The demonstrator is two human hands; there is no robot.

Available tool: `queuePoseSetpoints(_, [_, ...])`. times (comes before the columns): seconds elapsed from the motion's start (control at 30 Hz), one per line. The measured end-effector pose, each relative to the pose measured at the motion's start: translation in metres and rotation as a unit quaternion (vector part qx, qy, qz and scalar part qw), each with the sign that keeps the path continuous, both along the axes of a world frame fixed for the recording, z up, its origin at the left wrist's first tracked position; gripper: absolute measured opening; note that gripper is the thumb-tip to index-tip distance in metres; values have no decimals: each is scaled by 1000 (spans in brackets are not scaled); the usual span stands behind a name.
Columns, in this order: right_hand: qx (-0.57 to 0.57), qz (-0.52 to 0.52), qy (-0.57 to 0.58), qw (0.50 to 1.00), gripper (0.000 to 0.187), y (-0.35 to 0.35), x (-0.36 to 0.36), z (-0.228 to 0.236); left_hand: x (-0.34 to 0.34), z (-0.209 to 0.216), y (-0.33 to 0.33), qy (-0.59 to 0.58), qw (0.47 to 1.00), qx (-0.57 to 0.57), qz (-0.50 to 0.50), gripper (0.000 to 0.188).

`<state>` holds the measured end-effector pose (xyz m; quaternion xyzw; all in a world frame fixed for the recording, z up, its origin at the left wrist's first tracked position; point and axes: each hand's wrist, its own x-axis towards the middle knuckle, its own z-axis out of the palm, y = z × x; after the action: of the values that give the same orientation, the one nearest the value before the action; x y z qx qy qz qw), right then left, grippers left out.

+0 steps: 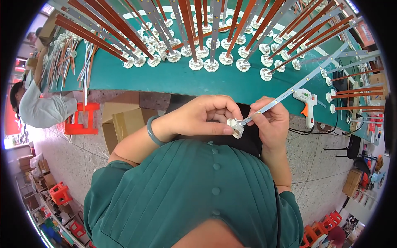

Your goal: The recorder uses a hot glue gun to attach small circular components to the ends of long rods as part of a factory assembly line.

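Between my thumb and fingers, my left hand [213, 115] holds a small white round plastic base [235, 128] in front of my body. My right hand [271, 120] pinches a long LED strip [306, 80] near its lower end. That end meets the white base, and the strip slants up and away to the right, over the table. Whether the strip is fixed into the base or only touches it, I cannot tell. To the right of my right hand, a white glue gun [306, 105] with an orange trigger lies at the table's near edge.
On the green table [165, 78] stand several finished-looking strips on white round bases [211, 65]. Loose strips and parts [66, 58] lie in a heap at the left. A cardboard box [124, 124] and a red stool [84, 120] are below, near another person [47, 107]. Black cables [322, 132] hang at the right.
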<state>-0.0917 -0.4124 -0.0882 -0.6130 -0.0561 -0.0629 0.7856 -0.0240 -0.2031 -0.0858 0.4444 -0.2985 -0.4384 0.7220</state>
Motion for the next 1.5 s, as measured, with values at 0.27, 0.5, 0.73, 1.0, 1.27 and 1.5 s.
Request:
queuePoseSetpoints(0.27, [-1, 7, -10, 1000, 14, 0, 1, -1, 0, -2, -1, 32, 999, -4, -19, 31])
queuePoseSetpoints(0.5, [12, -7, -25, 1000, 19, -1, 2, -5, -1, -5, -2, 46, 998, -36, -3, 30])
queuePoseSetpoints(0.73, [22, -6, -25, 999, 20, -1, 2, -6, -1, -6, -1, 25, 999, -45, 7, 29])
queuePoseSetpoints(1.0, [19, -12, -26, 999, 20, -2, 2, -8, -2, -7, -5, 53, 996, -64, 11, 24])
queuePoseSetpoints(1.27, [6, -4, -47, 999, 21, 0, 2, -9, -3, -11, -3, 26, 998, -61, 8, 21])
queuePoseSetpoints(1.5, [9, 9, -65, 998, 18, -3, 6, -13, 1, -7, -3, -138, 989, -38, 31, 19])
